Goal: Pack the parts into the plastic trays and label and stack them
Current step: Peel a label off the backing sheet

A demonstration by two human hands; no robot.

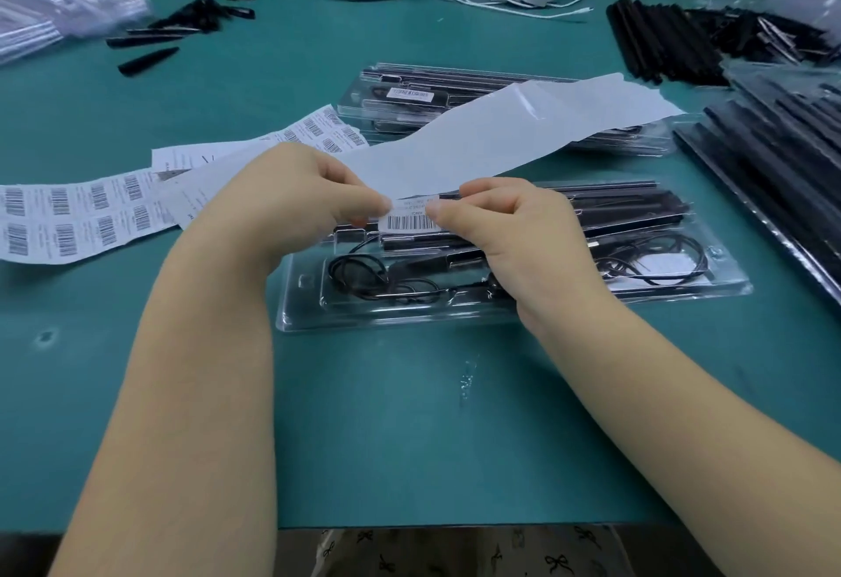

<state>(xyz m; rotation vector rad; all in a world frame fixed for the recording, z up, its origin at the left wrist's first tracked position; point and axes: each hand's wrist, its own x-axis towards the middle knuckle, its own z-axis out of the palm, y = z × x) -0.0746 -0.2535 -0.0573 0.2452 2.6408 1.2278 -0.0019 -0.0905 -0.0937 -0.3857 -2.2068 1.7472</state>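
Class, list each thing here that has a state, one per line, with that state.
Barcode label: partly peeled, pinched by both hands.
Backing strip: lifted, mostly bare.
Near tray: packed, unlabelled.
Far tray: packed, labelled.
Left hand: pinching.
Right hand: pinching.

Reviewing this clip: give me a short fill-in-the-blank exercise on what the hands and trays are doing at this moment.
1. Both hands pinch a white ____ label at the end of the backing strip.
2. The left hand and right hand work above the near clear tray, which lies on a ____ mat.
3. The far tray already carries a ____.

Missing words: barcode; green; label
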